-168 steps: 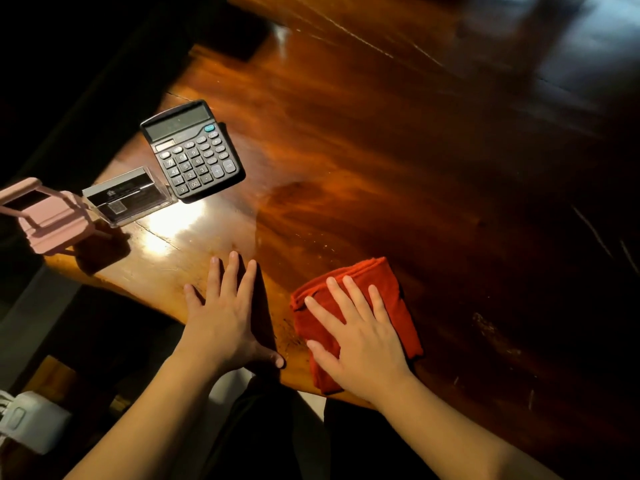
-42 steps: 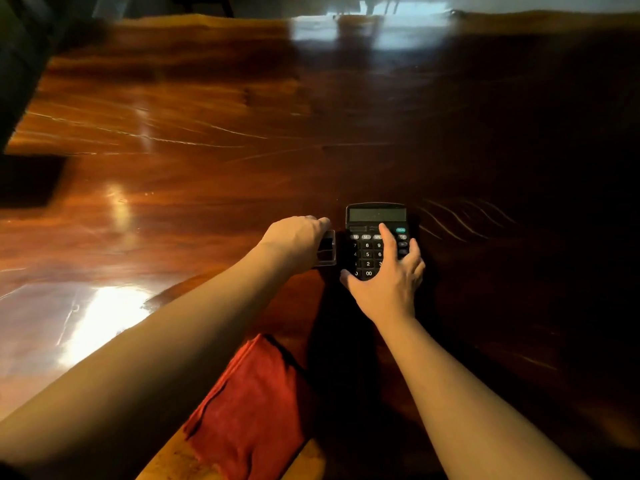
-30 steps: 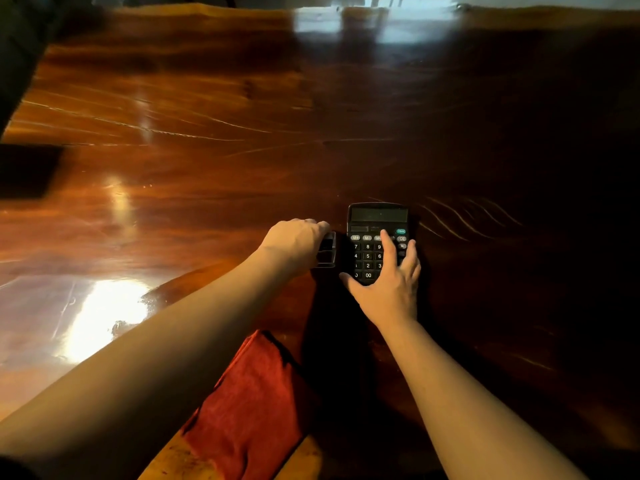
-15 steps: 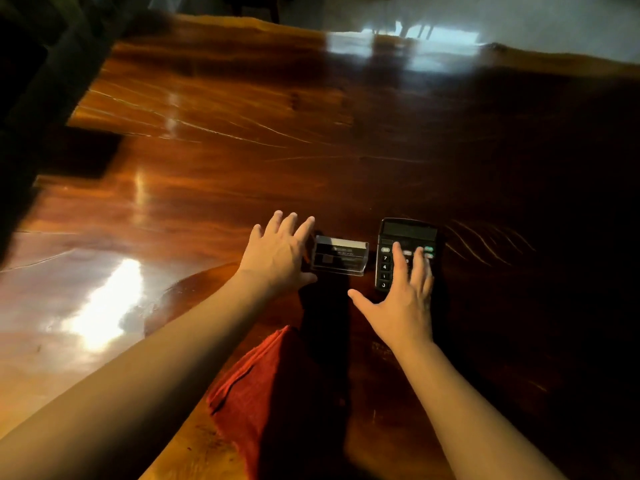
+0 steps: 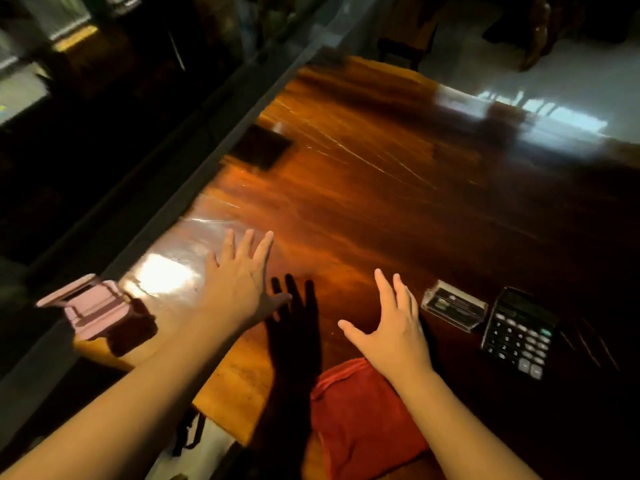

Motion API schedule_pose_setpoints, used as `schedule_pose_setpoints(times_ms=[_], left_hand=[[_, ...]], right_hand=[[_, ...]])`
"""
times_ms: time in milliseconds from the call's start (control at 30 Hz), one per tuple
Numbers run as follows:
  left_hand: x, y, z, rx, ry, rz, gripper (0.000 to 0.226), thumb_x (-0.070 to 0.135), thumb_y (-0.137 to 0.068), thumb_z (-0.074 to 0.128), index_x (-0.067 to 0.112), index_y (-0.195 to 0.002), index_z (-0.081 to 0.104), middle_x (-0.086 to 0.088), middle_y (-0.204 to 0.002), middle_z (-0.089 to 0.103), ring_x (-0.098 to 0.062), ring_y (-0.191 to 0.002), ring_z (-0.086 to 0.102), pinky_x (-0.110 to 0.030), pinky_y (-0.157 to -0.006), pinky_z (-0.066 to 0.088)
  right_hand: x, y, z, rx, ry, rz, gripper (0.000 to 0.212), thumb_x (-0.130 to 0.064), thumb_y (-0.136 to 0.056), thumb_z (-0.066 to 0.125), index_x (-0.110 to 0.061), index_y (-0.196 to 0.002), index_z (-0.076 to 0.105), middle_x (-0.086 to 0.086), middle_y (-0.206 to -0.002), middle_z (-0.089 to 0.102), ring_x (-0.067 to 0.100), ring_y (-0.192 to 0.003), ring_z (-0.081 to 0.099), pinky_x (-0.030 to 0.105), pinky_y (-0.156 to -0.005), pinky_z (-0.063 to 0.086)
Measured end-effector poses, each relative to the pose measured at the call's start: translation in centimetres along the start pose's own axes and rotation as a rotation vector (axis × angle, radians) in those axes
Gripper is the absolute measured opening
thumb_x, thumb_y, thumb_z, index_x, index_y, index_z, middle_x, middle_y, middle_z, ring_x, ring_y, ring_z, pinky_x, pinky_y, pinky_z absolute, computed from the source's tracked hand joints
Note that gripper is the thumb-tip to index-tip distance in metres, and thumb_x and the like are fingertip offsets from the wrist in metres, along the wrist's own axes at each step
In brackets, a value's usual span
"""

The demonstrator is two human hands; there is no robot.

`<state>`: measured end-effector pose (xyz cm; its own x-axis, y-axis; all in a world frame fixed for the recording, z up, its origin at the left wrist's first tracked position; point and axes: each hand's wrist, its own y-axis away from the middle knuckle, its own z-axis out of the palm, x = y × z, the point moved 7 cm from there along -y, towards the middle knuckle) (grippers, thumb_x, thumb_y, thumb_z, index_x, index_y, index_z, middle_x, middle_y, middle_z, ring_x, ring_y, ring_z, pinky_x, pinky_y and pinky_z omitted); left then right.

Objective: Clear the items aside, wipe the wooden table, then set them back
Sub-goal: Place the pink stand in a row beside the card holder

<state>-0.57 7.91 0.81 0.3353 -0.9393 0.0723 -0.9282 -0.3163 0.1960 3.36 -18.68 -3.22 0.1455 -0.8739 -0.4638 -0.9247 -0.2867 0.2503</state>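
Note:
A glossy wooden table (image 5: 363, 188) fills the view. On its right side lies a black calculator (image 5: 517, 332), and a clear plastic card case (image 5: 453, 310) sits just left of it. My right hand (image 5: 391, 327) hovers open left of the case, holding nothing. My left hand (image 5: 242, 278) is spread open above the table, further left. A folded red cloth (image 5: 360, 420) lies at the near edge, partly under my right forearm. A pink stand (image 5: 90, 306) sits on the table's left corner.
A dark flat square (image 5: 261, 147) lies near the table's far left edge. A grey rail (image 5: 194, 140) runs along the left side, with dark space beyond it. Pale floor (image 5: 554, 71) shows past the far edge.
Both hands have come off the card case and calculator and drawn back leftward, fingers spread. The view has swung left, bringing the pink stand into sight.

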Motion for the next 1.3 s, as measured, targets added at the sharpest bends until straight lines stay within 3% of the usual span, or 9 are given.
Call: schedule_pose_setpoints(times_ms=[300,467,667,867,1100,1300], left_hand=[[-15.1,5.3,-2.4,0.104,0.039,-0.35,0.103,0.076,-0.075,0.061,0.026,-0.157,0.023,-0.011,-0.165,0.023,-0.039,-0.152,0.008,-0.068,-0.115,0.022],[-21.1,7.2,-1.1,0.027,0.07,-0.448,0.114,0.074,-0.07,0.069,0.025,-0.158,0.015,-0.011,-0.167,0.015,-0.038,-0.153,0.0,-0.068,-0.116,0.016],[-22.9,8.1,0.4,-0.026,-0.004,-0.324,0.127,0.058,-0.063,0.086,0.022,-0.159,0.011,-0.013,-0.162,0.027,-0.037,-0.15,0.02,-0.059,-0.116,0.029],[-23.5,8.5,0.6,0.014,0.044,-0.249,0.117,0.027,-0.058,0.092,0.013,-0.155,0.028,-0.015,-0.141,0.05,-0.036,-0.127,0.047,-0.046,-0.098,0.049],[-22.4,7.7,-0.6,0.071,0.107,-0.18,0.112,0.031,-0.052,0.095,0.007,-0.146,0.04,-0.017,-0.132,0.056,-0.039,-0.117,0.051,-0.051,-0.093,0.051],[-15.6,3.6,-3.1,0.102,0.101,-0.019,0.112,0.036,-0.05,0.097,0.008,-0.144,0.041,-0.016,-0.13,0.057,-0.038,-0.114,0.053,-0.05,-0.089,0.052]], right_hand=[[-10.2,-0.7,5.8,-0.202,0.125,-0.199,0.106,-0.082,-0.076,0.055,-0.047,-0.158,-0.002,0.0,-0.171,0.006,0.027,-0.156,0.007,0.05,-0.119,0.028],[-14.7,-0.1,9.0,-0.267,0.192,-0.284,0.106,-0.084,-0.077,0.053,-0.048,-0.157,-0.006,-0.002,-0.172,0.004,0.027,-0.157,0.005,0.049,-0.12,0.026],[-17.5,0.7,11.6,-0.304,0.235,-0.337,0.108,-0.085,-0.076,0.053,-0.047,-0.157,-0.007,-0.002,-0.172,0.006,0.026,-0.157,0.005,0.046,-0.121,0.025],[-17.4,0.9,12.0,-0.314,0.235,-0.319,0.107,-0.083,-0.076,0.054,-0.045,-0.159,-0.002,-0.003,-0.171,0.01,0.025,-0.157,0.007,0.047,-0.121,0.026],[-15.0,0.7,9.8,-0.285,0.215,-0.242,0.101,-0.078,-0.08,0.054,-0.044,-0.159,0.001,-0.003,-0.171,0.011,0.024,-0.157,0.007,0.046,-0.121,0.025],[-10.5,1.2,6.3,-0.214,0.173,-0.129,0.1,-0.077,-0.08,0.054,-0.043,-0.159,0.003,-0.002,-0.17,0.013,0.023,-0.156,0.008,0.046,-0.12,0.027]])
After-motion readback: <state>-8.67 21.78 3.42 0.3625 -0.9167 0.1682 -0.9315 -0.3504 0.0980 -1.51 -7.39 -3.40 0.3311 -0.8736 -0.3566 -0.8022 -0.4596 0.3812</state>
